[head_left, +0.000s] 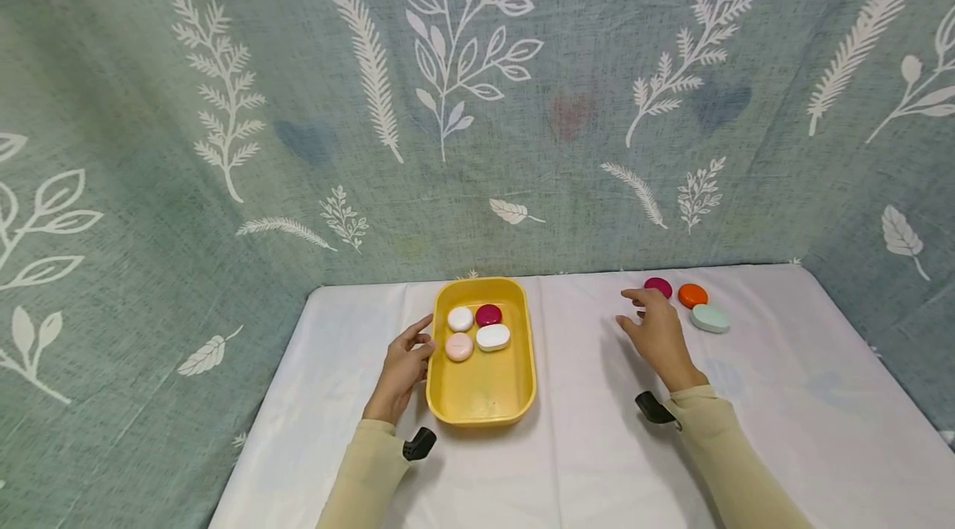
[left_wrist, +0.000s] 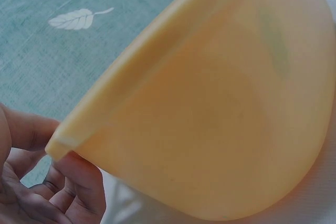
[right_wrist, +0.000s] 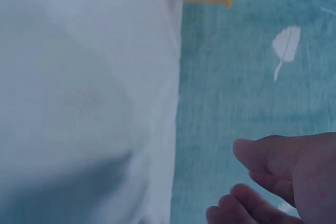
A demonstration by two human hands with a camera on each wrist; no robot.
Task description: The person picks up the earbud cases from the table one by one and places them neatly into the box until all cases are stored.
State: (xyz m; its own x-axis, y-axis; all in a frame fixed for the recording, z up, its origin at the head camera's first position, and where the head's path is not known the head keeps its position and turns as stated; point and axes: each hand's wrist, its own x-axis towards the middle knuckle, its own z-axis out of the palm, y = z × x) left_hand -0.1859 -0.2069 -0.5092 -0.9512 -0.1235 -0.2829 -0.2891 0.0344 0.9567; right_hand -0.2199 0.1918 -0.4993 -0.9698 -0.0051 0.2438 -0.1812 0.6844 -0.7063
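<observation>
LEFT HAND (head_left: 400, 367): pinching yellow rounded-rectangular plastic tray (head_left: 481, 392) at rim | RIGHT HAND (head_left: 656, 337): thumb and fingers spread, near glossy crimson round piece (head_left: 661, 285)

white-clothed table (head_left: 485, 479), yellow tray (head_left: 481, 396), three soaps (head_left: 693, 295)

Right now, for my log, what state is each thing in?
Tray, upright, uncovered
White disc, in tray
Pink disc, in tray
White oval, in tray
Red disc, in tray
Other red disc, on cloth
Orange disc, on cloth
Green oval, on cloth
Left grip, holding tray
Right grip, empty
Cloth, spread, creased
</observation>
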